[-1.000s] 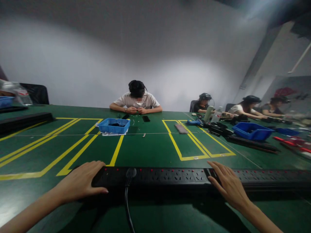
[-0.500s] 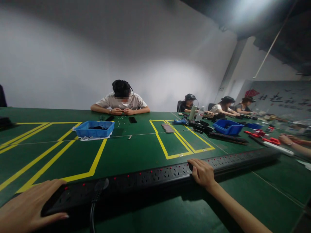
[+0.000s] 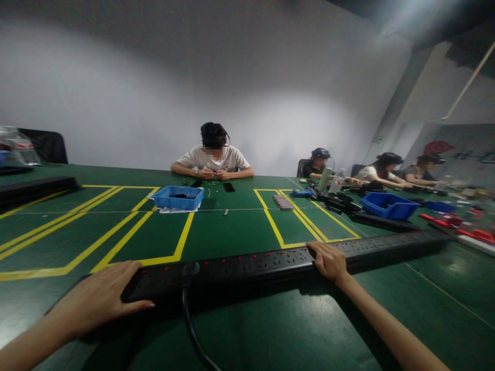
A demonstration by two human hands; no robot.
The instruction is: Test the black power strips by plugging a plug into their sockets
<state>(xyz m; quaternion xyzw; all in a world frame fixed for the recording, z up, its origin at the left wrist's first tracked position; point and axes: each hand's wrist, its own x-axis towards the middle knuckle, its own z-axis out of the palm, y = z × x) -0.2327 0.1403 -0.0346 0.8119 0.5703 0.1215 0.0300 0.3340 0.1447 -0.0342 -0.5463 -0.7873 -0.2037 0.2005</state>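
A long black power strip (image 3: pixel 251 270) lies across the green table (image 3: pixel 266 330) in front of me, a row of red-lit switches along its top. My left hand (image 3: pixel 104 296) is closed around its left end, thumb on the near side and fingers over the far side. Farther right along the strip, my right hand (image 3: pixel 328 259) grips it from above, fingers curled over the far edge. Near the left end, a black plug (image 3: pixel 191 271) sits in a socket, and its cable (image 3: pixel 189 319) runs down toward me.
Yellow tape (image 3: pixel 178 257) marks boxes beyond the strip. A light-blue tray (image 3: pixel 178 202) stands there, with a dark-blue bin (image 3: pixel 390 206) and black parts (image 3: pixel 336 202) to the right. Another black strip (image 3: pixel 36 189) lies left. A person (image 3: pixel 216 157) sits opposite; others sit right.
The view has turned left, so most things appear farther right. Both hands have stayed on the power strip, which now lies closer to the yellow tape lines.
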